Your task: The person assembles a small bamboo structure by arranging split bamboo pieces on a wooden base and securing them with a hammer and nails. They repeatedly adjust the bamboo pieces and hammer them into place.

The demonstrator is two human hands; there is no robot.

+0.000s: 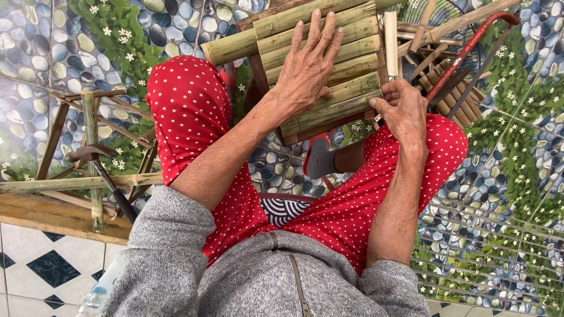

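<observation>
To do this well, the left hand (305, 67) should press flat, fingers spread, on the bamboo slat panel (320, 64) in the upper middle of the frame, while the right hand (405, 108) pinches its lower right edge firmly.

I see red trousers (194, 111) dotted with small white spots, and a plain grey sweater (258, 282). The bamboo slat panel (320, 64) is pale green and yellowish. The floor (499, 194) shows blue-grey pebbles, green leaves and white flowers. The saw frame (470, 50) is red.
</observation>
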